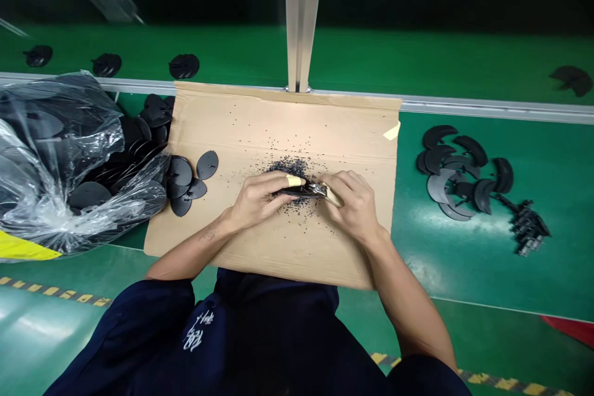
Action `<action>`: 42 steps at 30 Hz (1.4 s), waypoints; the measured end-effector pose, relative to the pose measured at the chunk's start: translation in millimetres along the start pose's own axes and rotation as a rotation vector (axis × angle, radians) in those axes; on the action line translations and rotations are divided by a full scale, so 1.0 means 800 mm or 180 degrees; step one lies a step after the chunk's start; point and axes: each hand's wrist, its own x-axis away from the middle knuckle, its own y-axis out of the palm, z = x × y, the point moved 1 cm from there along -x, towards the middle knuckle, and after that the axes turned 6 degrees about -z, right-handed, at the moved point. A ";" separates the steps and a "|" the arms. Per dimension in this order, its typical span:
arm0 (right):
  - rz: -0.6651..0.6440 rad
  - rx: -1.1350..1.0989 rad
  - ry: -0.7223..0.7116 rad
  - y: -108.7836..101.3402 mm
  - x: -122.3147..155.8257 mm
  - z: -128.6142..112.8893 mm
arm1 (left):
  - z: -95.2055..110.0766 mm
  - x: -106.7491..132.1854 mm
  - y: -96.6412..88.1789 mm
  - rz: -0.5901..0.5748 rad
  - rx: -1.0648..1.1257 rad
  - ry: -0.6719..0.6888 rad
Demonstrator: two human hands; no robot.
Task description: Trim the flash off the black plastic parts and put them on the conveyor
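Both hands at mid-desk, above the cardboard sheet (pixel 273 117) laid on the green desk (pixel 482 272). Left hand (pixel 262 195): grip clamped on a thin black piece (pixel 299 190), fingers above and thumb below; a yellow wrap (pixel 293 180) shows on one fingertip. Right hand (pixel 353 203): grip closed around a small metal tool (pixel 318 189), its shiny head touching the right end of the black piece. A pale strip (pixel 333 198) lies by the right thumb; wrap or handle, cannot tell. Location of the black piece: between the two hands, over the middle of the cardboard. Black bits (pixel 292 166) are densest just beyond it and thin out across the sheet. Left part of the sheet: several flat black ovals (pixel 207 164), some overlapping. Left of these, a clear plastic bag (pixel 81 219) with more black discs inside, others piled beside it against the cardboard edge. Right of the sheet, directly on the desk: a loose group of curved black pieces (pixel 471 151), partly stacked, and near them a cluster of small black parts (pixel 529 228) with short cylindrical ends. A yellowish scrap (pixel 392 131) sits at the sheet's far right corner.
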 end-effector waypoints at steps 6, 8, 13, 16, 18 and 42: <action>0.0080 0.0220 -0.0177 -0.002 0.000 -0.003 | 0.002 -0.001 -0.001 -0.0072 0.0010 0.0136; 0.0208 0.0277 -0.0300 -0.003 -0.001 -0.004 | 0.002 -0.001 -0.002 -0.0095 0.0009 0.0163; 0.0297 0.0400 -0.0357 -0.003 -0.002 -0.005 | 0.001 0.001 -0.002 -0.0139 -0.0056 0.0167; 0.0314 0.0509 -0.0406 -0.003 -0.002 -0.005 | 0.000 0.001 -0.001 -0.0144 -0.0038 0.0198; 0.0365 0.0645 -0.0423 -0.003 -0.002 -0.007 | 0.000 0.001 0.000 -0.0143 -0.0003 0.0228; 0.0415 0.0692 -0.0282 -0.001 0.001 -0.014 | 0.004 0.000 0.000 -0.0004 0.0191 0.0270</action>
